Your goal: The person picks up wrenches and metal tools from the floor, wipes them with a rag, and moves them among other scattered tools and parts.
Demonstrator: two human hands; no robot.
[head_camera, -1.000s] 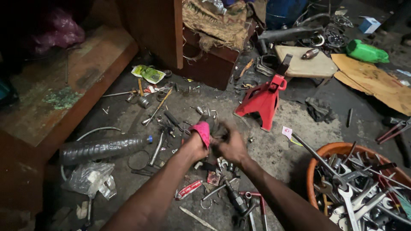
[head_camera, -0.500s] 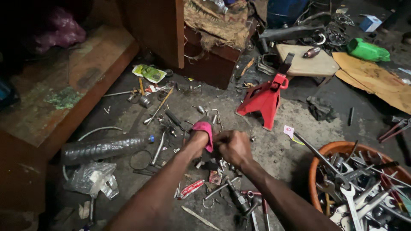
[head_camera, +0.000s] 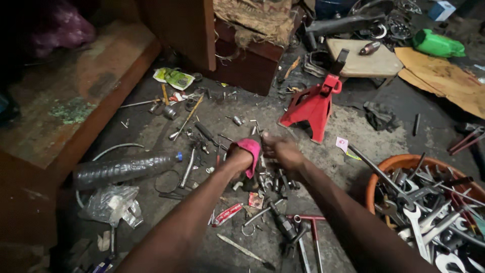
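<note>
1. The left hand [head_camera: 237, 161] is closed around a pink rag [head_camera: 249, 151], which drapes over the knuckles, likely so the cloth can wipe or cushion what it presses on.
2. The right hand [head_camera: 283, 150] sits just beside the left one, in front of the red jack stand [head_camera: 314, 104]. Its fingers curl around something small and dark, but motion blur hides what it is, so I cannot tell whether the grip is truly closed on a part.
3. Both hands meet above a scatter of sockets and bolts [head_camera: 270, 179] on the concrete floor [head_camera: 353, 131], near the jack stand's base, probably so loose pieces stay within reach.
4. A crushed clear plastic bottle [head_camera: 124, 169] lies on its side well to the left of the jack stand, with a crumpled plastic bag [head_camera: 111, 205] just below it.
5. An orange basin [head_camera: 399, 163] filled with spanners stands to the lower right of the jack stand, keeping the bigger tools together.
6. A green container [head_camera: 437, 44] lies beyond the jack stand, beside a sheet of cardboard [head_camera: 444, 83].
</note>
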